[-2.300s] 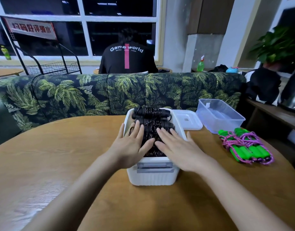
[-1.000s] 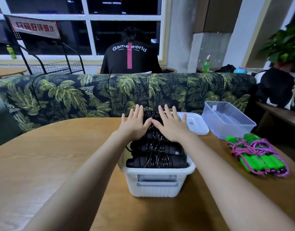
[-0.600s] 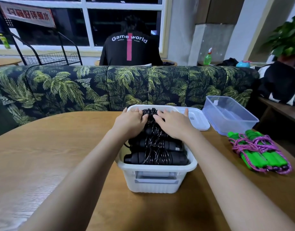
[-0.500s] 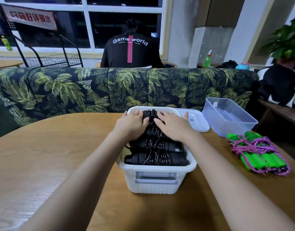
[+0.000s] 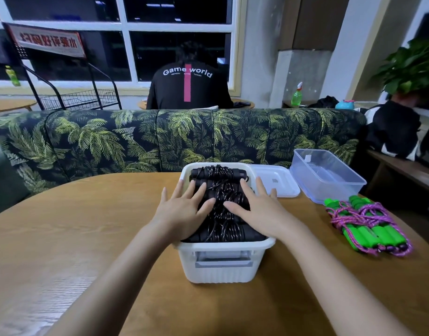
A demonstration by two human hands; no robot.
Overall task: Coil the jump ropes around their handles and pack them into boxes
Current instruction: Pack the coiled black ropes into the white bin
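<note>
A white plastic box [image 5: 220, 263] stands mid-table, filled with several black jump ropes [image 5: 219, 175] coiled round their handles. My left hand [image 5: 184, 209] lies flat on the left of the pile with fingers spread. My right hand [image 5: 257, 209] presses flat on the right side, fingers straight. Green-handled ropes with pink and purple cord [image 5: 368, 226] lie coiled on the table to the right. An empty clear box [image 5: 327, 178] sits behind them.
A white lid [image 5: 276, 180] lies between the white box and the clear box. The round wooden table [image 5: 63, 238] ends at a palm-print sofa back [image 5: 111, 141]. A person in a black shirt sits beyond it, facing away.
Both hands slid back from the far end of the box to the middle of the rope pile, and the curled fingers flattened out.
</note>
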